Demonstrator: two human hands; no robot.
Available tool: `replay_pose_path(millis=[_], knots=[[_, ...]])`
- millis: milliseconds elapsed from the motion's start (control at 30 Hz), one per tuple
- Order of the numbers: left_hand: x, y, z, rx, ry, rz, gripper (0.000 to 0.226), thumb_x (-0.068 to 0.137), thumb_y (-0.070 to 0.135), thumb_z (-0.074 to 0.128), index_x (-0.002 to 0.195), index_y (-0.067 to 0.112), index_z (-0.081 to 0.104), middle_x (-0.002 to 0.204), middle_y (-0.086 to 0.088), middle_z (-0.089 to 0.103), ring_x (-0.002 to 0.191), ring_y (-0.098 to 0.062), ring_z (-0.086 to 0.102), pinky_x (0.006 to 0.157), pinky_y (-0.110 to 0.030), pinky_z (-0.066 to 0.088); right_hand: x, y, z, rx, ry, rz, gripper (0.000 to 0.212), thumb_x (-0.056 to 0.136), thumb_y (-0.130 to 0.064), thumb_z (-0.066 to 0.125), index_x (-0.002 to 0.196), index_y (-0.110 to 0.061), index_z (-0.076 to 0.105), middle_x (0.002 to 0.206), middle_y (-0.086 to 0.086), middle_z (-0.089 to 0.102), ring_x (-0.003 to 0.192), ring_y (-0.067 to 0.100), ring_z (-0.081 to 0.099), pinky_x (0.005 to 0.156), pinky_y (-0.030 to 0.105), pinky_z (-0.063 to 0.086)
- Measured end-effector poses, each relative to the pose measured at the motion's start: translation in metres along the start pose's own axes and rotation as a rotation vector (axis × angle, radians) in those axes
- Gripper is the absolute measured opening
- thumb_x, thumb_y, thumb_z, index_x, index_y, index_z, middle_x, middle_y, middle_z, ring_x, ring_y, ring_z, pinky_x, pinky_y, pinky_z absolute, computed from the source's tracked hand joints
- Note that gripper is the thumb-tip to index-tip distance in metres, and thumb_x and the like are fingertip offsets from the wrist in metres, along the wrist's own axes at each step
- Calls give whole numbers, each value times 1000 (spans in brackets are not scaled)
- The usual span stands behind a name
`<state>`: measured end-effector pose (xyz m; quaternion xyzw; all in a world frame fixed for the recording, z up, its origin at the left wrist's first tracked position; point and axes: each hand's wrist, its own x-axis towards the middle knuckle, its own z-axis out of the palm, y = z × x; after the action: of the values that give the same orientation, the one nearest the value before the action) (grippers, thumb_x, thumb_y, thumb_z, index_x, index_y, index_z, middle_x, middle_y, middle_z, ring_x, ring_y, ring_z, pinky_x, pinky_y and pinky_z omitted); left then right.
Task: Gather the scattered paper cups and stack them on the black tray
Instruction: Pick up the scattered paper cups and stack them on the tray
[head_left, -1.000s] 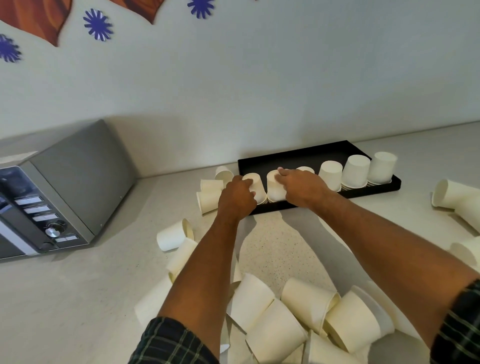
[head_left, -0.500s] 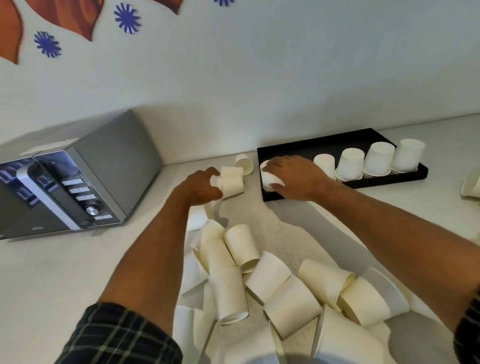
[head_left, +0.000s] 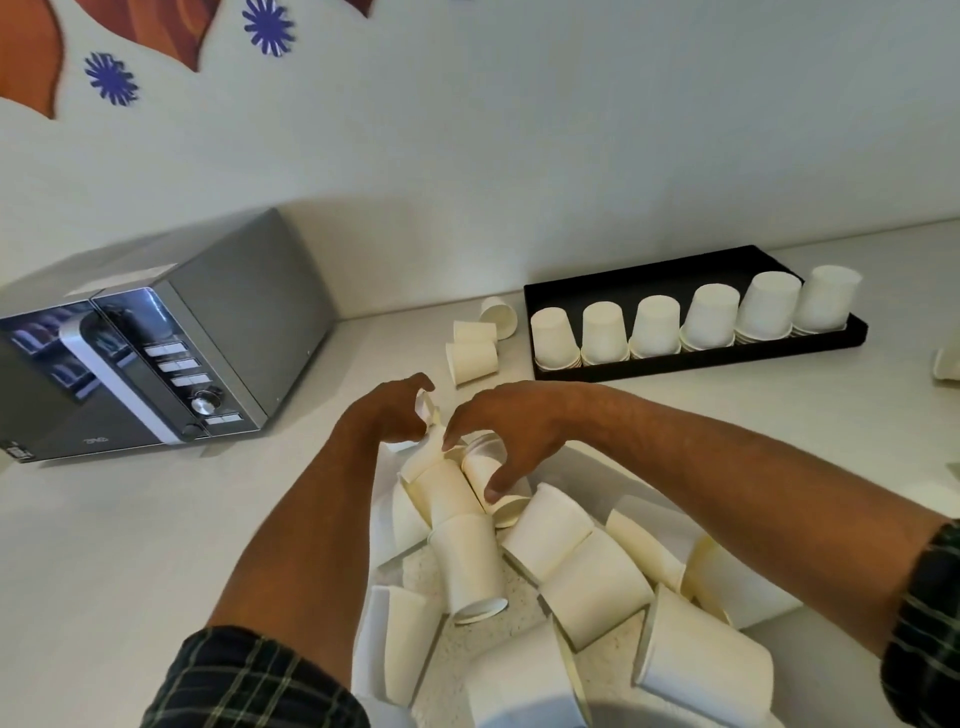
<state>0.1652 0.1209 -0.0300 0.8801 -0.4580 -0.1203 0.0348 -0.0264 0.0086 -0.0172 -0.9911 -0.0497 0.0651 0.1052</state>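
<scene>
A black tray (head_left: 649, 270) lies at the back right of the counter, with several upside-down stacks of white paper cups (head_left: 711, 317) in a row along its front edge. A heap of loose paper cups (head_left: 550, 566) lies on its side in front of me. My left hand (head_left: 387, 418) hovers at the heap's far end, fingers curled, pinching a cup (head_left: 427, 408) that is mostly hidden by the hand. Close beside it, my right hand (head_left: 514, 426) curls over a cup (head_left: 483, 470) lying on top of the heap, thumb and fingers around it.
A silver microwave (head_left: 171, 353) stands at the left against the wall. Three loose cups (head_left: 471, 358) lie just left of the tray. Another cup (head_left: 948, 364) shows at the right edge. The heap fills the counter near me.
Both hands have drawn back from the tray's left end to the heap near me. The right hand left its cup on the tray and now grips one in the heap.
</scene>
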Motion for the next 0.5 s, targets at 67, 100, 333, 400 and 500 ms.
replay_pose_path(millis=[67, 100, 333, 400, 500], knots=[[0, 0, 4, -6, 25, 6, 79, 76, 12, 80, 142, 23, 39, 139, -9, 54, 122, -29, 52, 97, -33, 43, 0, -1, 1, 12, 11, 2, 83, 71, -61, 78, 142, -35, 44, 148, -12, 44, 133, 12, 41, 108, 33, 31], [-1, 0, 5, -8, 38, 9, 81, 76, 13, 81, 143, 24, 38, 138, -9, 55, 122, -30, 53, 100, -36, 45, -1, -1, 1, 17, 21, 1, 82, 70, -61, 78, 140, -34, 45, 147, -12, 44, 131, 12, 42, 105, 31, 31], [-3, 5, 22, -144, 198, 49, 88, 70, 35, 86, 142, 24, 37, 129, -7, 61, 114, -28, 58, 98, -48, 50, -17, 13, -5, -97, 74, 11, 51, 74, -53, 77, 116, -34, 54, 121, -10, 44, 94, 8, 46, 73, 24, 42], [-2, 8, 26, -167, 239, 58, 89, 68, 40, 86, 141, 25, 38, 129, -5, 60, 114, -28, 58, 97, -47, 50, -21, 23, -4, -169, 70, 51, 52, 76, -46, 77, 120, -32, 51, 122, -8, 44, 87, 7, 46, 65, 22, 37], [0, 12, 28, -128, 315, 67, 83, 69, 47, 81, 138, 29, 38, 129, -1, 60, 114, -27, 58, 97, -47, 46, -27, 39, 1, -192, 88, 158, 72, 76, -44, 79, 134, -28, 40, 129, -4, 44, 94, 13, 49, 76, 29, 44]])
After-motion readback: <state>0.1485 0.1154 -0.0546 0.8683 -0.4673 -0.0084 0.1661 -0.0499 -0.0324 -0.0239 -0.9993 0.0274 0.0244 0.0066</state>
